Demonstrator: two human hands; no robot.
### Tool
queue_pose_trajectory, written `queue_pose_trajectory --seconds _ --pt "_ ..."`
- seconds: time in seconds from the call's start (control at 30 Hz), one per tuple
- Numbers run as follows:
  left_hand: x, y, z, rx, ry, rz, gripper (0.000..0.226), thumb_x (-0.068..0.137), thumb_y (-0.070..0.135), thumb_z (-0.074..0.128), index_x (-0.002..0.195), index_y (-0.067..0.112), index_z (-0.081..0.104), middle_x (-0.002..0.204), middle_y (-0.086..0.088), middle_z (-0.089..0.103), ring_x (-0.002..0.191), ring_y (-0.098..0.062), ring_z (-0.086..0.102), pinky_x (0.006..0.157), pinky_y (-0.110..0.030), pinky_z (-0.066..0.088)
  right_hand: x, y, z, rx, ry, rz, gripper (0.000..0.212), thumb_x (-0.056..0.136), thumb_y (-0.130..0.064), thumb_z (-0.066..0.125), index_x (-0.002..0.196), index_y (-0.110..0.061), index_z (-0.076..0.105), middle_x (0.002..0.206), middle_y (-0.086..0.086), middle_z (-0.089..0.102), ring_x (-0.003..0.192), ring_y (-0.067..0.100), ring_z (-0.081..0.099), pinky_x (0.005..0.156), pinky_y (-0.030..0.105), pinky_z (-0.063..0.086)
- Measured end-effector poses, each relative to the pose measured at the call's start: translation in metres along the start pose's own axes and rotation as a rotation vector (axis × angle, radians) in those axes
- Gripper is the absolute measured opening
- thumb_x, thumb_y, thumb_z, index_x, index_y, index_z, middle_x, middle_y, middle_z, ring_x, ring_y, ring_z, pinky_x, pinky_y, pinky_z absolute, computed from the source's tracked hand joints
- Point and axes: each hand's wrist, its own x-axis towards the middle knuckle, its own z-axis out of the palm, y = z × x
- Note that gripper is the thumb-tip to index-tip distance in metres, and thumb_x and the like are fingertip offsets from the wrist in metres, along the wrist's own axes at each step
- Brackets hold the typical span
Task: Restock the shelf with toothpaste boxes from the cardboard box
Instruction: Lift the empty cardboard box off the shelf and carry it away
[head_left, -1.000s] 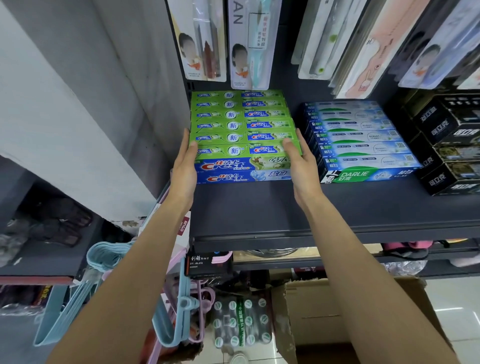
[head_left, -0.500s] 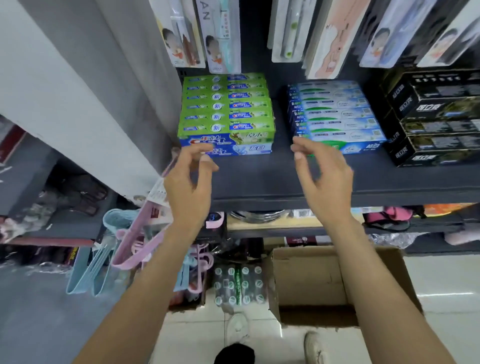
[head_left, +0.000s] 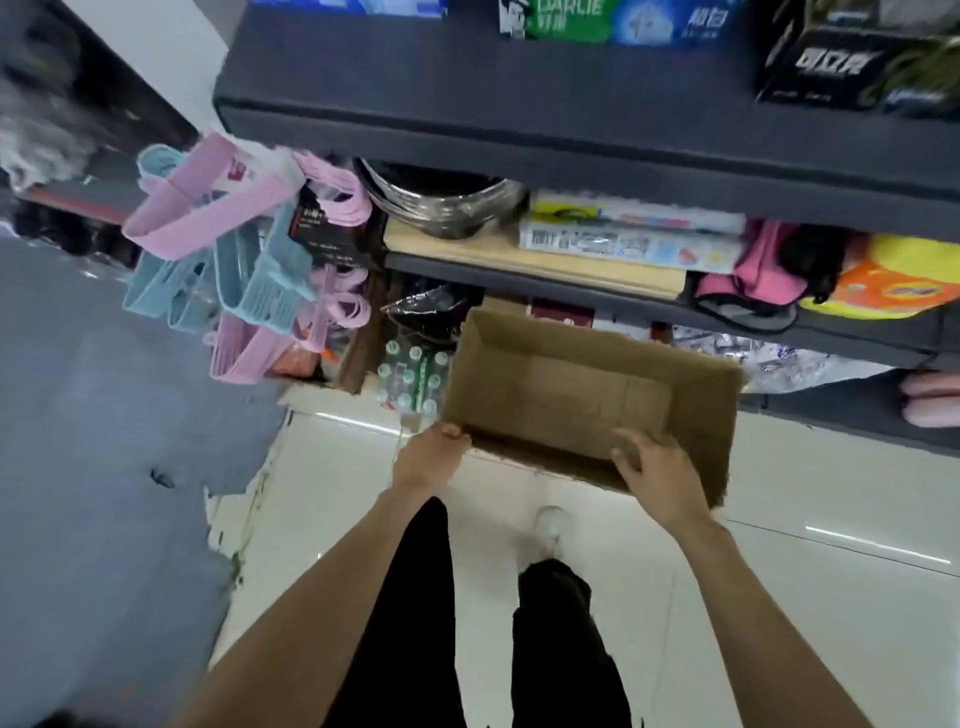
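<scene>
Both hands, left hand (head_left: 431, 457) and right hand (head_left: 657, 475), clamp the empty-looking cardboard box's (head_left: 587, 395) near rim; flimsy wall could buckle, slip.

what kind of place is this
Most likely a small general shop: boxed toothpaste on a dark grey shelf, bundled pink and blue plastic hangers, and an open brown cardboard box for restocking.

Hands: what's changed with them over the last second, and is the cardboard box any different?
Both hands came down off the green toothpaste stack on the shelf. The left hand now grips the near left corner of the cardboard box; the right hand grips its near rim. The box shows no toothpaste inside. The Darlie boxes remain on the shelf.
</scene>
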Motion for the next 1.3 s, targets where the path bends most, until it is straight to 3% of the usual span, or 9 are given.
queue_pose_trajectory --seconds 0.13,0.27,0.4,0.5,0.7,0.83,1.0,1.13,1.3 --pt "-0.003 0.001 0.087 -0.404 -0.067 -0.220 0.036 0.091 0.043 0.054 0.107 0.011 0.062 0.101 -0.004 0.068 0.086 -0.021 0.064 0.078 -0.035 0.055 0.000 0.071 0.020 0.262 0.110 0.235 0.029 0.093 -0.019 0.054 0.121 -0.013 0.062 0.117 0.012 0.064 0.109 0.031 0.057 0.093 0.038 0.046" --pt "0.011 0.015 0.148 -0.774 -0.117 -0.421 0.040 0.092 0.041 0.056 0.115 0.009 0.054 0.109 -0.006 0.061 0.094 -0.026 0.064 0.069 -0.035 0.056 0.016 0.125 0.033 0.306 0.343 0.492 0.041 0.089 -0.017 0.059 0.128 -0.007 0.053 0.125 0.022 0.052 0.114 0.040 0.047 0.090 0.046 0.043" --pt "0.038 0.026 0.187 -1.093 -0.156 -0.439 0.051 0.093 0.037 0.057 0.135 0.012 0.042 0.129 -0.010 0.055 0.098 -0.029 0.064 0.068 -0.033 0.056 0.042 0.155 0.043 0.436 0.109 0.561 0.059 0.090 -0.026 0.060 0.142 -0.014 0.033 0.129 0.019 0.054 0.115 0.040 0.052 0.095 0.047 0.044" --pt "0.050 0.034 0.195 -1.176 -0.092 -0.414 0.051 0.095 0.027 0.055 0.141 0.015 0.035 0.135 -0.010 0.053 0.091 -0.025 0.066 0.059 -0.028 0.059 0.050 0.163 0.049 0.307 0.030 0.523 0.051 0.094 -0.016 0.048 0.142 -0.015 0.034 0.119 0.023 0.060 0.106 0.045 0.055 0.091 0.049 0.046" --pt "0.024 0.015 0.172 -1.097 -0.019 -0.392 0.038 0.096 0.018 0.049 0.132 0.007 0.045 0.124 -0.010 0.061 0.092 -0.023 0.067 0.061 -0.025 0.056 0.005 0.135 0.030 0.171 0.096 0.391 0.048 0.095 -0.012 0.045 0.142 -0.015 0.037 0.114 0.021 0.064 0.102 0.045 0.058 0.090 0.049 0.046" --pt "-0.045 -0.036 0.153 -0.998 0.035 -0.317 0.039 0.092 0.033 0.057 0.122 0.009 0.053 0.112 -0.005 0.067 0.092 -0.019 0.067 0.070 -0.025 0.055 -0.050 0.105 0.017 0.188 0.101 0.274 0.048 0.093 -0.009 0.051 0.140 -0.014 0.042 0.114 0.021 0.066 0.101 0.043 0.060 0.090 0.050 0.047" --pt "-0.155 -0.132 0.142 -0.702 0.391 -0.247 0.025 0.091 0.039 0.056 0.098 0.017 0.066 0.085 0.008 0.069 0.081 -0.012 0.064 0.073 -0.027 0.050 -0.115 0.036 0.018 0.154 0.001 0.139 0.050 0.087 -0.019 0.055 0.136 -0.022 0.047 0.112 0.015 0.068 0.098 0.036 0.061 0.085 0.040 0.047" --pt "-0.238 -0.222 0.153 -0.463 0.649 -0.125 0.024 0.086 0.016 0.060 0.108 0.022 0.064 0.104 0.008 0.064 0.102 -0.012 0.056 0.084 -0.023 0.044 -0.176 -0.020 0.038 0.027 -0.119 -0.042 0.048 0.081 -0.023 0.054 0.129 -0.018 0.052 0.112 0.012 0.068 0.096 0.034 0.062 0.082 0.035 0.044" --pt "-0.334 -0.338 0.206 -0.175 0.525 -0.157 0.053 0.078 0.012 0.063 0.127 0.026 0.053 0.134 0.005 0.050 0.129 -0.019 0.036 0.105 -0.032 0.027 -0.257 -0.072 0.090 -0.209 -0.285 -0.297 0.051 0.083 -0.017 0.062 0.132 -0.013 0.051 0.116 0.014 0.065 0.102 0.036 0.061 0.091 0.040 0.046"
